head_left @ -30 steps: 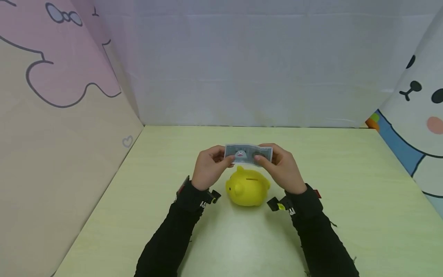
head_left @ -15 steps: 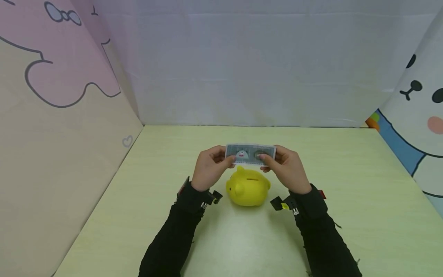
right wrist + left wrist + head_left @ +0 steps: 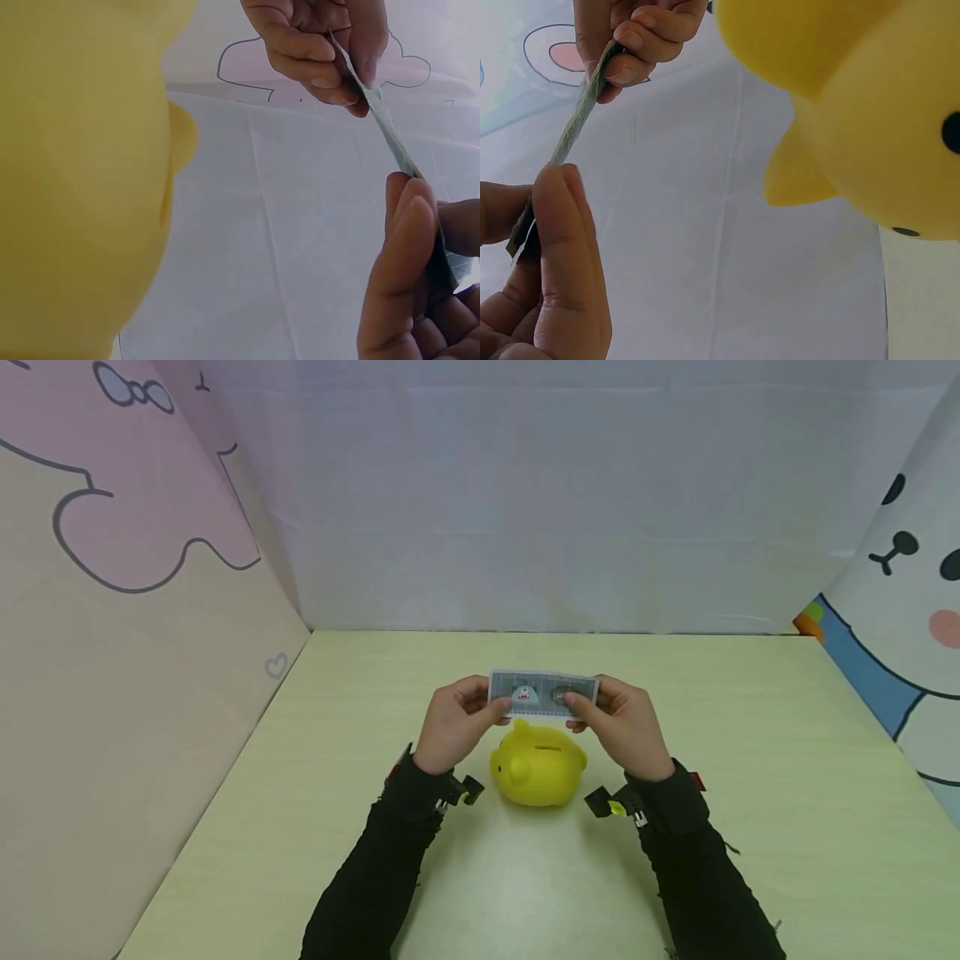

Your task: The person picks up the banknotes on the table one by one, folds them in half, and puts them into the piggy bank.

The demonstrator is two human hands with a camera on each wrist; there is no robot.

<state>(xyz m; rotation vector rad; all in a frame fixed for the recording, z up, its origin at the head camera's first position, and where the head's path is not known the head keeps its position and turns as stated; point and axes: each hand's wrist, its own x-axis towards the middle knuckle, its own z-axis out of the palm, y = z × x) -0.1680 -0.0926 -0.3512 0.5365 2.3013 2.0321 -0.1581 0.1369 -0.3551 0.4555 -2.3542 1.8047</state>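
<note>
A grey-green banknote (image 3: 542, 687) with a small white cartoon figure is stretched flat between both hands. My left hand (image 3: 457, 722) pinches its left end, thumb on the near face and fingers behind. At the right end, my right hand (image 3: 626, 727) grips it the same way. Just below the note, a yellow piggy bank (image 3: 538, 766) stands on the table, its face turned left and a slot in its back. Both wrist views show the banknote (image 3: 574, 124) edge-on between the two hands, with the piggy bank (image 3: 82, 180) large beside it.
The pale yellow-green table (image 3: 750, 760) runs back to a white sheet (image 3: 540, 502). Cartoon-printed panels flank it, a pink and beige one (image 3: 172, 652) on the left and a white bear print (image 3: 892, 635) on the right.
My right hand has shifted slightly right, and the banknote, earlier bent and partly covered, now lies straighter with more of its face showing. The left hand and piggy bank have stayed nearly still.
</note>
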